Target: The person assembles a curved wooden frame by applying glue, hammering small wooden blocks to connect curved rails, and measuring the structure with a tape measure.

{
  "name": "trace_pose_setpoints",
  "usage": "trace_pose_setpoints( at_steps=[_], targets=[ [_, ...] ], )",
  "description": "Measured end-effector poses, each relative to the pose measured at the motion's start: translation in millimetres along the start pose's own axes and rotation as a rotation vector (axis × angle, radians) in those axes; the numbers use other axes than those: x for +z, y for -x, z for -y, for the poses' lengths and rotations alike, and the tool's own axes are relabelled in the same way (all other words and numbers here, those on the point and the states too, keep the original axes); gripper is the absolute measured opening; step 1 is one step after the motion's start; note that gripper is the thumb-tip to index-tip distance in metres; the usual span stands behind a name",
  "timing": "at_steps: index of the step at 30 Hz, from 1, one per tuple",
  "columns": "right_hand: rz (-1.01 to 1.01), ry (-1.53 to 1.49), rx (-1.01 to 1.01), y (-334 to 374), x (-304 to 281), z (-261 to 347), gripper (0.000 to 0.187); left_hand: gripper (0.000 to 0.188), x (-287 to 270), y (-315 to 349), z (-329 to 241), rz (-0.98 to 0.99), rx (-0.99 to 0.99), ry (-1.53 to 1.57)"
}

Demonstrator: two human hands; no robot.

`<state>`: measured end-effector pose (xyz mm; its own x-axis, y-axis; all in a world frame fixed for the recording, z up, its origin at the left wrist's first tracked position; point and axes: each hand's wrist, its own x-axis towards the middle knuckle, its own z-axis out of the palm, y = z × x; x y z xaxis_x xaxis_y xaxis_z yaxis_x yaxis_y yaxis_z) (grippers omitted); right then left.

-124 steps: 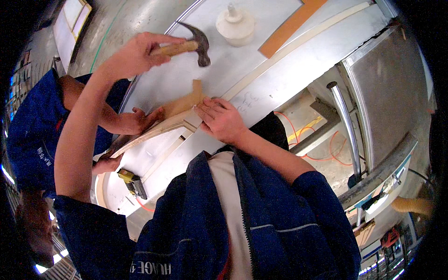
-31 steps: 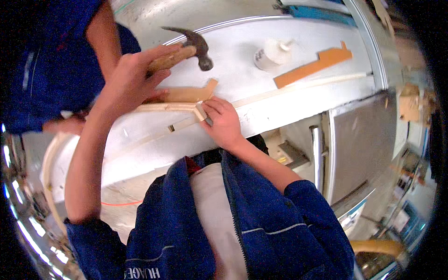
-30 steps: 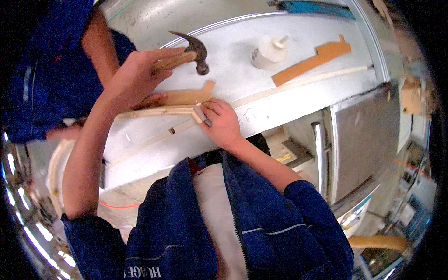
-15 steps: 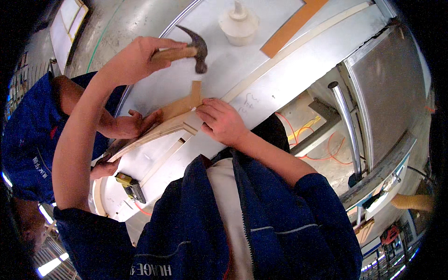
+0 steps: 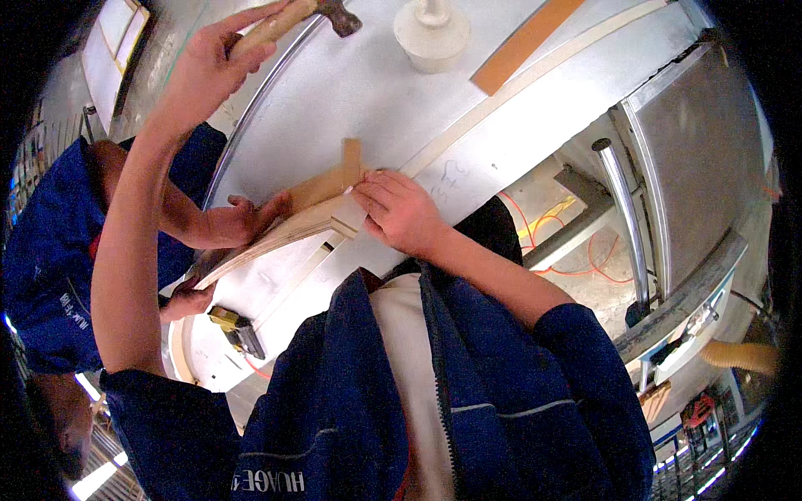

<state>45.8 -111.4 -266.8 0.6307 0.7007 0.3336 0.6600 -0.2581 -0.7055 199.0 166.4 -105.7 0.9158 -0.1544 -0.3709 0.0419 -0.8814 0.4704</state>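
The left hand (image 5: 206,68) is closed in a curled grip, well out from the torso (image 5: 409,367). Behind that grip, the bare left forearm (image 5: 128,242) runs back nearly straight. Right of the grip and nearer the torso, the right hand (image 5: 401,213) shows its back, fingers (image 5: 373,197) bent close together, the right forearm (image 5: 501,274) slanting away rightward.

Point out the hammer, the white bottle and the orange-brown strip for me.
Hammer (image 5: 281,22): head view, on the wooden handle.
White bottle (image 5: 432,37): head view, on its body.
Orange-brown strip (image 5: 525,47): head view, on its flat face.
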Motion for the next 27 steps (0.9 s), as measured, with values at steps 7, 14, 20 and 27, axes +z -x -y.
trace_pose_setpoints(
  at_steps=[7,14,20,27],
  targets=[
    [0.026,-0.005,0.0,-3.6,-1.8,-0.9,0.045,0.053,29.2,3.0,-9.7,0.239,0.25,-0.034],
    [0.048,-0.013,0.016,-2.0,-2.6,2.3,0.044,0.043,-6.9,-2.7,-6.3,-0.05,-0.008,-0.021],
    [0.041,-0.029,0.002,-3.2,-2.2,-2.2,0.045,0.05,21.0,9.6,-28.9,0.346,0.164,-0.074],
    [0.04,-0.031,0.005,-5.3,-3.6,-1.9,0.045,0.045,-19.0,-0.6,-34.9,-0.016,0.117,-0.021]
  ],
)
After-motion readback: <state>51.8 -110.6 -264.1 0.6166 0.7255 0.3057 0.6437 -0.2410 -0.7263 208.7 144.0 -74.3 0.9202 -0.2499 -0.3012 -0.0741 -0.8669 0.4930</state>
